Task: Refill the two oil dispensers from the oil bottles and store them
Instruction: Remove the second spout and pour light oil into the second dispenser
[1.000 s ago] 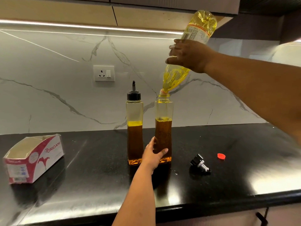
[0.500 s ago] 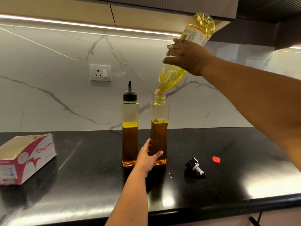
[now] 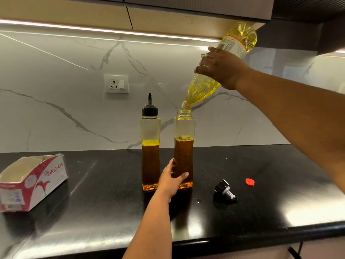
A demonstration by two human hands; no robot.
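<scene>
Two tall clear oil dispensers stand side by side on the black counter (image 3: 242,217). The left dispenser (image 3: 150,131) wears its black spout cap and is about half full. The right dispenser (image 3: 184,128) is uncapped, and my left hand (image 3: 171,181) grips its lower body. My right hand (image 3: 222,69) holds a yellow oil bottle (image 3: 202,90) tipped steeply down, its mouth at the open dispenser's neck. Oil is bubbling inside that dispenser. Its black spout cap (image 3: 225,189) lies on the counter to the right, with the bottle's red cap (image 3: 250,181) beyond it.
An opened red and white Origami tissue box (image 3: 31,182) lies at the left of the counter. A wall socket (image 3: 116,84) is on the marble backsplash behind. Cabinets hang overhead. A small drop of liquid (image 3: 197,200) sits on the counter near the black cap.
The view has shifted slightly. The oil level in the uncapped dispenser has stayed about the same while pouring continues; both hands keep their holds.
</scene>
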